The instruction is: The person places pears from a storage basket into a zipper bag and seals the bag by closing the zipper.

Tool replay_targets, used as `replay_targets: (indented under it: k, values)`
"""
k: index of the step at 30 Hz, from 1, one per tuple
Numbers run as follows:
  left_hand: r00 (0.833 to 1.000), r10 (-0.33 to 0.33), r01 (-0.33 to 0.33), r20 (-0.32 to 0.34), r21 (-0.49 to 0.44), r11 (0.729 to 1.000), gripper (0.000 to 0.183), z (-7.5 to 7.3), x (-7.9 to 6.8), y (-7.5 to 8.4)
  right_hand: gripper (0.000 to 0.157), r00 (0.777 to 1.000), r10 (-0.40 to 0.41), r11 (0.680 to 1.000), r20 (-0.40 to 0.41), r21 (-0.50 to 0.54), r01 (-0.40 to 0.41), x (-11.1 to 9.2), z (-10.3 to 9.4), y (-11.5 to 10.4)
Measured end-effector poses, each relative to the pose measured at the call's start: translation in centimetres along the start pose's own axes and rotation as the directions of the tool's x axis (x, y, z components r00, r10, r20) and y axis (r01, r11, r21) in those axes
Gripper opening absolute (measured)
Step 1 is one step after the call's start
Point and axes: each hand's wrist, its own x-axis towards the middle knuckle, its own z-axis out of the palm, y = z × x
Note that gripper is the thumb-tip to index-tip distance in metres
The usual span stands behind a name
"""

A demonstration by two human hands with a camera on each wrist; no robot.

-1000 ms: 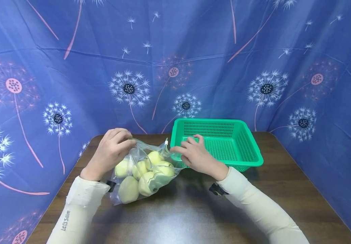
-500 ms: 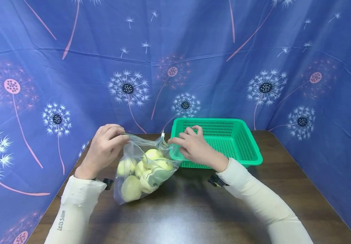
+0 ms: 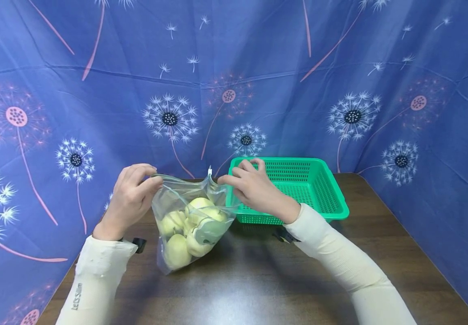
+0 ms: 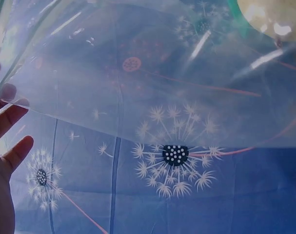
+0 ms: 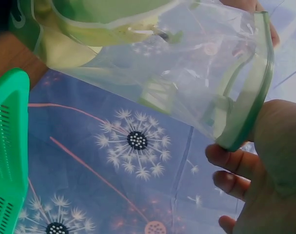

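A clear zip bag [image 3: 169, 198] with a white slider [image 3: 210, 171] hangs between both hands over the table, its mouth partly spread. Several round, pale yellow-green fruits [image 3: 177, 252], apple-like, fill its lower part. My left hand [image 3: 130, 196] pinches the left end of the mouth; in the left wrist view its thumb and fingers [image 4: 13, 155] meet at the film's edge. At the opposite end, my right hand [image 3: 260, 187] pinches the zip rim, with the other fingers loosely bent. The right wrist view has that hand [image 5: 279, 161] at the corner of the green-tinted zip strip [image 5: 252, 97].
A green perforated plastic basket [image 3: 339, 203] stands just behind and right of the bag, partly behind my right hand. Both rest on or over a brown wooden table [image 3: 282, 280]. A blue dandelion-print cloth [image 3: 290, 104] encloses the back and sides.
My left hand has drawn left and slightly up, and the right hand slightly left and up. The bag now hangs more upright with its mouth stretched wider, fruits settled low.
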Motion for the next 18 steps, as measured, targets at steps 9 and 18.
replay_targets:
  k: [9,18]
  values:
    - [1.000,-0.009,0.009,0.022,0.028,1.000,0.031,-0.6,-0.2,-0.2,0.040,0.997,-0.028,0.998,-0.072,-0.054,0.024,0.7,-0.1,0.1]
    - [1.000,-0.004,0.003,0.023,0.055,0.998,0.032,-1.2,0.1,-0.1,0.040,0.990,-0.038,0.996,-0.134,-0.084,0.027,0.9,-0.4,-0.1]
